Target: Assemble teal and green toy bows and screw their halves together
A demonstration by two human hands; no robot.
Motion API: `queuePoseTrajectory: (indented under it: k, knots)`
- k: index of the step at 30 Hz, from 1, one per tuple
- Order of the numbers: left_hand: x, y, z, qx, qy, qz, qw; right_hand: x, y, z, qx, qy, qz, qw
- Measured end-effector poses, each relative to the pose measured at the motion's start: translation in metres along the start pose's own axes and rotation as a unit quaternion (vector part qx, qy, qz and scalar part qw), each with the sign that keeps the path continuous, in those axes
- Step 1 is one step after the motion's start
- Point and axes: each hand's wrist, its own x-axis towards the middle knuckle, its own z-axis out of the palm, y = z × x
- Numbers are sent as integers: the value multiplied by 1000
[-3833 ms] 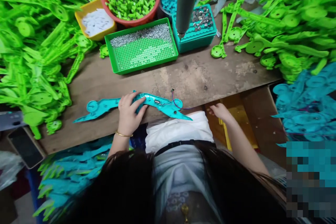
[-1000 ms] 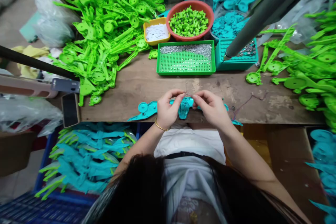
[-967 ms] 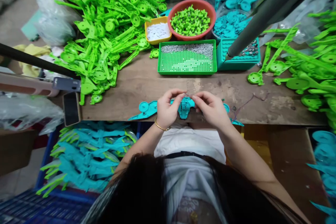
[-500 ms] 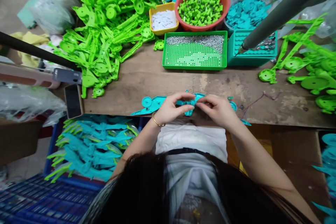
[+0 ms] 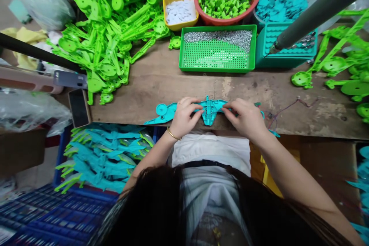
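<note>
The turquoise winged plastic shell [image 5: 208, 112] lies on the brown wooden bench [image 5: 161, 80] close to the near edge, its ribbed centre section exposed between your hands and its wings extending to both sides. Your left hand [image 5: 186, 116] is over the left wing, fingers curled, thumb and forefinger tips slightly apart at the centre section; whether they grip the shell cannot be told. Your right hand [image 5: 247, 120] is over the right wing, fingers bent, thumb and forefinger tips nearly together at the wing's inner part; whether anything is pinched between them cannot be told. Just beyond your right hand, a small green component [image 5: 257, 104] and thin purple-red wires [image 5: 284, 112] lie beside the right wing tip. Farther back stands the rectangular green perforated tray [image 5: 217, 70], with small silvery metal pieces [image 5: 233, 37] heaped along its far side. To its right is the turquoise ridged plastic box [image 5: 284, 60]; behind it are the yellow tray [image 5: 181, 27] of white pieces and the round red bowl [image 5: 229, 21] of lime-green parts. Lime-green plastic parts [image 5: 111, 42] are piled at the left. Below the bench, at left, is a pile of turquoise and green shells [image 5: 103, 157].
</note>
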Motion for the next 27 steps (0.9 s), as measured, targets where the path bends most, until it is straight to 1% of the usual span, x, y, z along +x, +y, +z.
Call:
queuePoseTrajectory:
  k: [5,8,14,19,23,27]
  knots:
    - [-1,4,3,16,-9,-6,1000,0,1,3,-84,-35,-45,995]
    - [-2,4,5,34,-19,-14,999,0,-1,4,-111,-51,-58,991]
    - [-7,0,9,68,-26,-12,997,4,-4,5,-126,-64,-32,990]
    - [-9,0,10,91,-25,-7,995,6,0,3,-110,-61,-51,991]
    - [-8,-1,10,100,-34,-10,994,7,1,7,-92,-57,-67,992]
    - [-9,-1,11,109,-42,-13,993,9,-3,13,-101,-60,-45,992]
